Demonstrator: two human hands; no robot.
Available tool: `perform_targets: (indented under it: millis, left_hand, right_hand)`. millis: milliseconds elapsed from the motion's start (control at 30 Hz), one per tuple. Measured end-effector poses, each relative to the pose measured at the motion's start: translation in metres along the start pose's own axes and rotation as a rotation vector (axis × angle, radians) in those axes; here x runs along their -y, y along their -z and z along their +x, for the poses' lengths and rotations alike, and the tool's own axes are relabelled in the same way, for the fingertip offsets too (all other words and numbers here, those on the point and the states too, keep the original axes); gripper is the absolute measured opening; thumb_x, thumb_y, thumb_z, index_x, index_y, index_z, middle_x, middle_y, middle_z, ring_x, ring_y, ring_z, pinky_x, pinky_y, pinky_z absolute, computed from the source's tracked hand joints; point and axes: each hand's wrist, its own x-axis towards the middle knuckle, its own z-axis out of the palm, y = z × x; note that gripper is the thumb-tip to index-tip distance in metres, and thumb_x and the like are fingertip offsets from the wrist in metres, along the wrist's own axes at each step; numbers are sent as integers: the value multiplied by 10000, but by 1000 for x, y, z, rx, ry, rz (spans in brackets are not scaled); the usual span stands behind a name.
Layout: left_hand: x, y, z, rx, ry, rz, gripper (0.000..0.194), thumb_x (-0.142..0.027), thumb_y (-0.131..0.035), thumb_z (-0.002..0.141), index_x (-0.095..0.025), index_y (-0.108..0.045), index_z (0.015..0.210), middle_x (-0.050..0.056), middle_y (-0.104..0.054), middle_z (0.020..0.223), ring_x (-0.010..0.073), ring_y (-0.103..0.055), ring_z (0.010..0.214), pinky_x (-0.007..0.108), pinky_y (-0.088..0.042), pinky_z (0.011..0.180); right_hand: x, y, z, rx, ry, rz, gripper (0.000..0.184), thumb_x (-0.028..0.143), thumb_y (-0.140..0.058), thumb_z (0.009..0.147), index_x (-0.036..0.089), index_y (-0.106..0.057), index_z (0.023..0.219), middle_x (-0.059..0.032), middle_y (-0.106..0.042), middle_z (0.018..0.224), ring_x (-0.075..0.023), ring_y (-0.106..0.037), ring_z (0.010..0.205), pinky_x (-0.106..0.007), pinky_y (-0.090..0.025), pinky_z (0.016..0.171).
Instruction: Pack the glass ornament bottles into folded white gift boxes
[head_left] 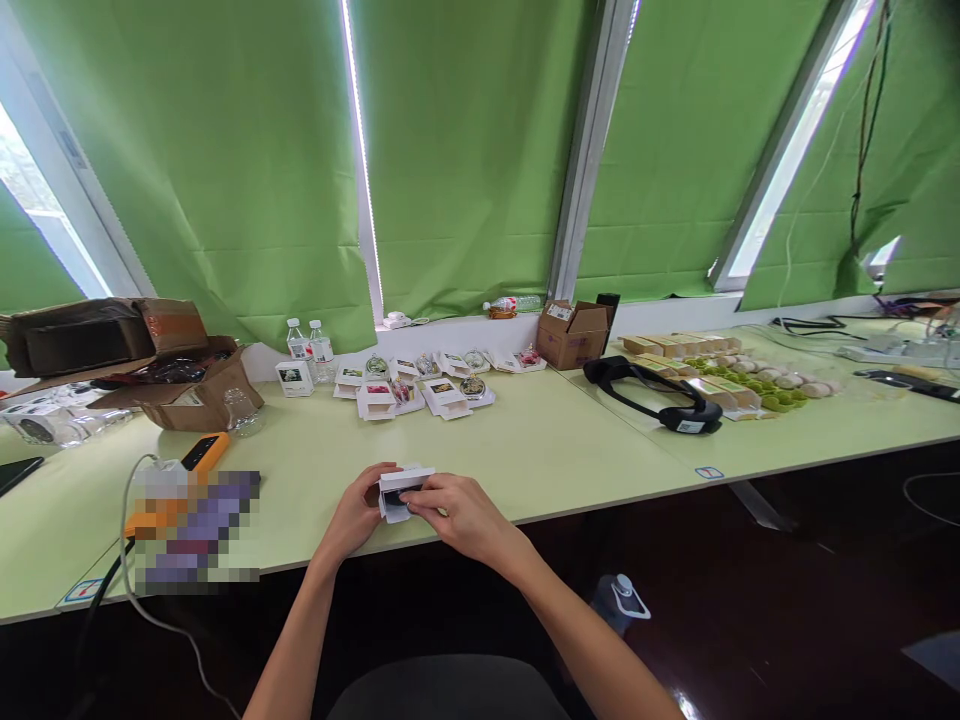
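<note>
Near the table's front edge, my left hand (358,510) is wrapped round the left side of a small white cardboard box (407,478). The box is open toward me, with its flaps spread and a dark inside showing. My right hand (457,515) reaches across from the right, thumb and fingers pinched together at the opening. Whatever lies between those fingertips is too small and too covered to make out. Beyond both hands, several opened white boxes (446,397) lie in a group with round metallic and colourful items, one a dark round piece (472,387).
Left stand a torn brown carton (191,395), two clear bottles (320,350), an orange power strip (206,455) and a white cable (124,560). Behind is a small brown carton (574,335). Right lie a black headset (686,412) and egg trays (784,397).
</note>
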Motion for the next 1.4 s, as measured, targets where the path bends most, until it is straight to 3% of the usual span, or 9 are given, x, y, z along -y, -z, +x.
perform_targets:
  millis: [733,1400]
  left_hand:
    - [-4,-1,0,-12,10,9,457,-181,-636,685,-209,-619,1141,94,-551,1318,251,-594,1116,378,-483,944]
    - [-3,0,0,-15,11,15,442,-201,-645,689,-204,-637,1131,101,-551,1322,259,-587,1125,383,-475,952]
  right_hand:
    - [1,-12,2,-16,-10,-149,255,232,-517,933,288,-685,1117,-31,-675,874,-170,-587,811,-263,-444,714]
    - [3,-11,2,27,-14,-145,299,191,-523,912,345,-700,1098,-28,-658,934,-164,-584,834,-272,-451,747]
